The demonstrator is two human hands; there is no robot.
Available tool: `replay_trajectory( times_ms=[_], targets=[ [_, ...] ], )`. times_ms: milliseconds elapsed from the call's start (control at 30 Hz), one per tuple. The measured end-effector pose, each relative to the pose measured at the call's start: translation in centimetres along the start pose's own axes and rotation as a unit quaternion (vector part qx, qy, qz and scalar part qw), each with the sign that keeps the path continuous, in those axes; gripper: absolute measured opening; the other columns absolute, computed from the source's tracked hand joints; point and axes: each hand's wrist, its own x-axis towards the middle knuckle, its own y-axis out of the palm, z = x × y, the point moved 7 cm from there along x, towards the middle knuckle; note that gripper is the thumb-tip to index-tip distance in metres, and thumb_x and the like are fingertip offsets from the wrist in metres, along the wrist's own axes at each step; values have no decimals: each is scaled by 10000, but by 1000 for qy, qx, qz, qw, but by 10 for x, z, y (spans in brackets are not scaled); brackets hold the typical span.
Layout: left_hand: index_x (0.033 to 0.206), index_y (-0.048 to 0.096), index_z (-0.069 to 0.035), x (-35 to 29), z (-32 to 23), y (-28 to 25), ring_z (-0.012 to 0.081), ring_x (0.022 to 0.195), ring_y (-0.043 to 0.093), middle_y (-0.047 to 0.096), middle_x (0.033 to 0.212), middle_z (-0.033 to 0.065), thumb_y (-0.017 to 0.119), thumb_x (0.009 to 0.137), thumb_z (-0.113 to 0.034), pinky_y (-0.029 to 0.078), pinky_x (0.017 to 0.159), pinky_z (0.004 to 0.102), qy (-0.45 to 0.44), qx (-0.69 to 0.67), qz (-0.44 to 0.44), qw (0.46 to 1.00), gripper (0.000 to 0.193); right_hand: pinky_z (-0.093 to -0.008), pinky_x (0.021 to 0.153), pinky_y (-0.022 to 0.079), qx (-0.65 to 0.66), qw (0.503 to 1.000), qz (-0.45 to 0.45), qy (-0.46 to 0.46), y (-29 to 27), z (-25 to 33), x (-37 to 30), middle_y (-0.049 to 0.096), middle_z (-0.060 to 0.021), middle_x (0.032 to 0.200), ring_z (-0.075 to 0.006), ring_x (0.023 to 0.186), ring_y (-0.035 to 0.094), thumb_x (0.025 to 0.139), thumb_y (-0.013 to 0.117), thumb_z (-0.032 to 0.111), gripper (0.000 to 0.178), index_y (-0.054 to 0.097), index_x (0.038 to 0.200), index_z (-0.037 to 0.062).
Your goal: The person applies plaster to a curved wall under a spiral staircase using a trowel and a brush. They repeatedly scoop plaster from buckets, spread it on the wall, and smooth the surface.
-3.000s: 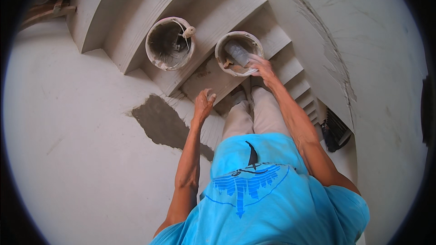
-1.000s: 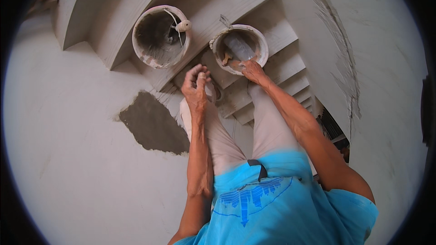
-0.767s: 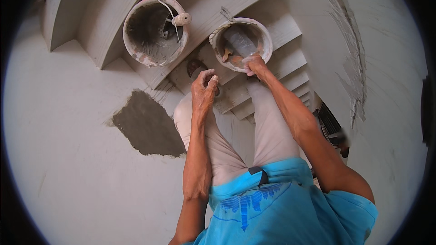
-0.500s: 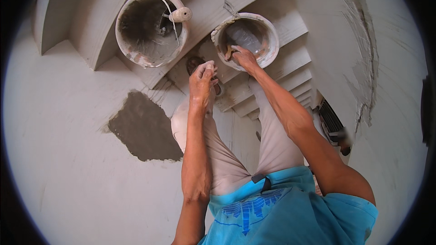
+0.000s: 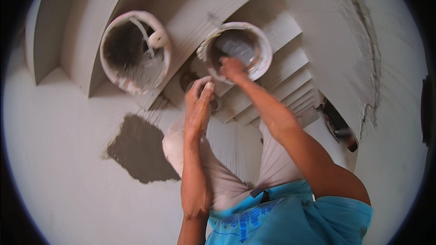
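My right hand point(image 5: 233, 70) reaches over the near rim into the right bucket point(image 5: 268, 50), its fingers closed and smeared by motion. Whatever it grips down there cannot be made out. Some greyish, shiny contents show at the bottom of that pail. My left hand point(image 5: 198, 104), dusted with pale powder, is held up just left of and nearer than the same bucket. Its fingers are curled in toward the thumb, and anything inside them is hidden. Further left stands a second bucket point(image 5: 105, 61) with grey residue, a thin handle and a pale roller-like grip point(image 5: 157, 39) across it.
Both buckets stand on pale stairs point(image 5: 284, 59) that wind downward at the right. A dark grey wet patch point(image 5: 141, 149) marks the light surface at left. Rough grey streaks point(image 5: 363, 50) run along the right wall. A dark slatted object point(image 5: 334, 120) is low at right.
Both buckets and the wall patch sit lower and farther left in view. My right hand stays inside the right bucket; the brownish piece visible by its fingers before is now hidden.
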Motion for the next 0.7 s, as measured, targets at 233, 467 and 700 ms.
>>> replay_trajectory(
  times_ms=[233,467,700],
  targets=[
    [1158,602,45,-4,-3,4,135,828,545,609,983,71,588,914,-226,455,763,274,7,3,-21,1000,365,-499,736,541,19,998,-37,-47,-5,5,-8,675,-239,840,-428,832,663,722,627,113,137,662,828,34],
    [1245,557,28,-1,-3,5,228,1038,588,618,1113,142,585,925,-389,478,886,350,3,58,20,998,526,-501,772,533,35,997,-63,-8,-5,0,-2,674,-250,872,-416,869,663,731,631,80,172,630,893,24],
    [1158,596,50,-7,-5,0,150,854,545,611,965,78,580,917,-243,448,791,286,30,32,-12,999,380,-445,857,540,10,994,-41,102,-14,11,-4,697,-188,1005,-348,991,670,801,642,131,176,691,958,67]
  ],
)
